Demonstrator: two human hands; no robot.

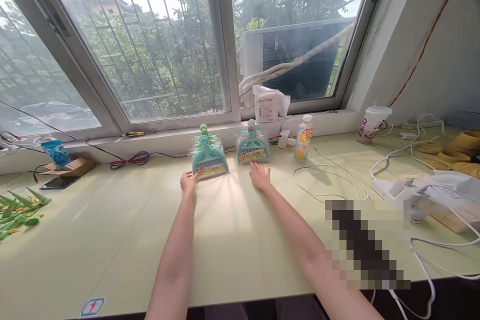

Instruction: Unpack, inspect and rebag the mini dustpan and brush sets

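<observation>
Two groups of small teal dustpan and brush sets lean near the window ledge, wrapped in clear plastic with yellow labels. My left hand [188,181] is at the lower left corner of the left dustpan and brush set [210,156], thumb in front and fingers curled at its edge. More sets, partly hidden, stand behind it. At the bottom edge of the right dustpan and brush set [253,146], my right hand [259,177] has its fingers apart, with the tips close to or touching the label. Pink edging shows behind that right set.
A drink bottle [303,138] and a lidded cup [372,125] stand to the right. White cables [360,180] and a power strip [397,191] spread over the right side. Green-handled items [22,210], a small cardboard box [71,167] and a phone [60,183] lie left.
</observation>
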